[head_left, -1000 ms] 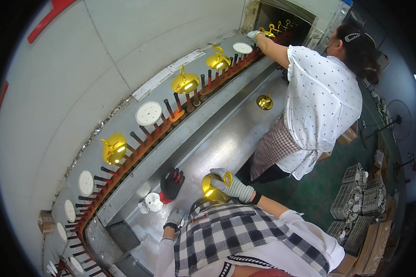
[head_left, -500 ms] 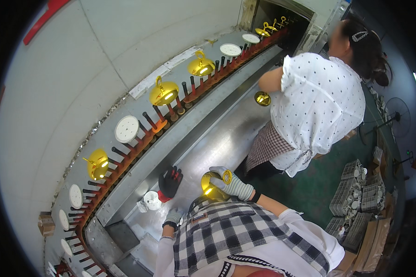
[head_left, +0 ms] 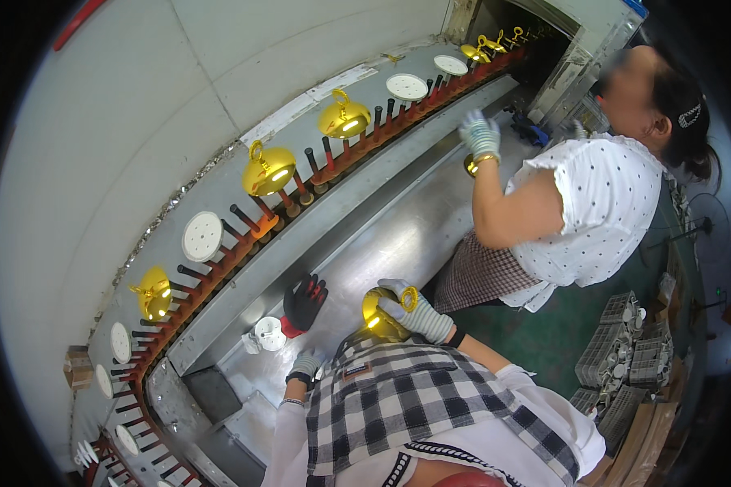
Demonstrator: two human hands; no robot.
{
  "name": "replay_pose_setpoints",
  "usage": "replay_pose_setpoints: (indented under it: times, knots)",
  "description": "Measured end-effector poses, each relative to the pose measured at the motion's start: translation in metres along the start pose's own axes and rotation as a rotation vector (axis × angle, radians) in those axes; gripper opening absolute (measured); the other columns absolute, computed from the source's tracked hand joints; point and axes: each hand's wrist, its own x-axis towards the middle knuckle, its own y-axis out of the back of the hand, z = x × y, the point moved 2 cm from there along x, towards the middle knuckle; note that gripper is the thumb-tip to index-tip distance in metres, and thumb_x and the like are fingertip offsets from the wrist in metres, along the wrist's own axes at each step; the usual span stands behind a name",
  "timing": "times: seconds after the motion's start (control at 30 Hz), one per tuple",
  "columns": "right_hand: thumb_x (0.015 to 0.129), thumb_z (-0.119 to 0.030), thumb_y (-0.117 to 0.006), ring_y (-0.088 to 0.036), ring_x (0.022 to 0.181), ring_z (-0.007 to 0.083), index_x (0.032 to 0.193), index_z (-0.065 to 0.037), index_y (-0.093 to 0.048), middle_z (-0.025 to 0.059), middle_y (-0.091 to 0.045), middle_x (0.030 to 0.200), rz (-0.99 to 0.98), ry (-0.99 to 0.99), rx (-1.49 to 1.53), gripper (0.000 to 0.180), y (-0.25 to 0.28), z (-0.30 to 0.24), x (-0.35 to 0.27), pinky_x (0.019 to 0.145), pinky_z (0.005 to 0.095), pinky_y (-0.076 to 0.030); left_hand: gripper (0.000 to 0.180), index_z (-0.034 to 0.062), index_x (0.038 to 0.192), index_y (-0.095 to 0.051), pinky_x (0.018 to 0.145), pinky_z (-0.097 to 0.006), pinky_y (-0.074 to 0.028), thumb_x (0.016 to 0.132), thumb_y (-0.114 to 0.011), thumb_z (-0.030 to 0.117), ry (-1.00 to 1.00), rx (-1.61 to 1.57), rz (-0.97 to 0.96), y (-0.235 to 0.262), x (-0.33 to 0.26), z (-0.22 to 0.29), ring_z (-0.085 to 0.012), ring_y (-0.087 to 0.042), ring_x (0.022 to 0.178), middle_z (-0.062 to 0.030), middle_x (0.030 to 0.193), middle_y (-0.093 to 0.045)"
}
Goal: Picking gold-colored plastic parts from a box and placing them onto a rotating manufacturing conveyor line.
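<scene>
My right hand (head_left: 418,312), in a grey-and-white striped glove, is closed around a shiny gold dome-shaped cover (head_left: 374,308) with a gold ring on it. The cover is held close to my checked apron, above the metal worktable (head_left: 382,235). Lower and to the left, my gloved left hand (head_left: 303,365) lies near the table's edge, apart from the cover. Its fingers are small in view and look stretched out, with nothing seen in them. Beyond it on the table are a white round fitting (head_left: 269,334) and a black-and-red work glove (head_left: 304,304).
Along the wall curves a conveyor of upright spindles (head_left: 244,219), carrying gold domes (head_left: 269,170) and white discs (head_left: 202,236). To my right stands a co-worker (head_left: 593,203), one gloved hand (head_left: 481,134) raised, a gold piece near the wrist. Grey crates (head_left: 607,337) with white parts sit on the floor.
The conveyor pieces nearest me sit farther left in view. The co-worker has turned, and a gloved hand now shows raised. My right hand still holds the gold cover; my left hand has shifted slightly forward.
</scene>
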Motion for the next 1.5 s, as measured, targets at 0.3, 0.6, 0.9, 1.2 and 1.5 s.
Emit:
replay_pose_setpoints:
  times: [0.3, 0.6, 0.9, 1.2, 1.5]
  knots:
    - [0.1, -0.04, -0.063, -0.056, 0.128, 0.0383, 0.14, 0.002, -0.054, 0.0258, -0.056, 0.137, -0.097, -0.1, 0.158, 0.058, 0.009, -0.018, 0.006, 0.111, 0.0411, -0.044, 0.078, 0.0103, 0.151, -0.054, 0.12, -0.045, -0.037, 0.092, -0.053, 0.062, 0.034, -0.023, 0.047, -0.009, -0.005, -0.001, -0.0385, -0.044, 0.146, -0.0236, 0.157, -0.047]
    - [0.101, -0.041, -0.064, -0.057, 0.126, 0.0376, 0.135, 0.004, -0.057, 0.0249, -0.059, 0.134, -0.077, -0.126, 0.141, 0.056, 0.009, -0.016, 0.007, 0.11, 0.0415, -0.045, 0.077, 0.0062, 0.149, -0.055, 0.118, -0.044, -0.04, 0.09, -0.06, 0.055, -0.024, 0.02, 0.048, -0.005, -0.009, 0.005, -0.0391, -0.048, 0.143, -0.0266, 0.155, -0.048]
    - [0.099, -0.041, -0.065, -0.058, 0.126, 0.0373, 0.136, 0.002, -0.058, 0.0238, -0.061, 0.134, -0.072, -0.113, 0.087, 0.057, 0.008, -0.012, 0.009, 0.11, 0.042, -0.045, 0.078, 0.005, 0.148, -0.056, 0.117, -0.043, -0.041, 0.088, -0.062, 0.055, -0.003, 0.047, 0.016, 0.0, -0.009, 0.008, -0.0403, -0.05, 0.141, -0.0272, 0.152, -0.051]
    - [0.099, -0.041, -0.062, -0.056, 0.128, 0.0371, 0.138, 0.001, -0.055, 0.0235, -0.059, 0.136, -0.141, -0.15, 0.006, 0.058, 0.014, -0.027, 0.009, 0.111, 0.0426, -0.044, 0.08, 0.0049, 0.149, -0.054, 0.117, -0.043, -0.042, 0.088, -0.064, 0.055, -0.004, 0.031, 0.039, -0.002, -0.007, 0.003, -0.0407, -0.051, 0.14, -0.0272, 0.151, -0.052]
    - [0.097, -0.044, -0.062, -0.06, 0.123, 0.0406, 0.139, 0.003, -0.057, 0.0272, -0.06, 0.132, -0.072, -0.122, 0.103, 0.063, 0.013, -0.02, 0.007, 0.109, 0.0438, -0.047, 0.077, 0.0046, 0.148, -0.054, 0.116, -0.045, -0.042, 0.088, -0.063, 0.053, -0.016, 0.044, 0.025, -0.001, -0.007, 0.005, -0.0418, -0.051, 0.139, -0.0275, 0.149, -0.053]
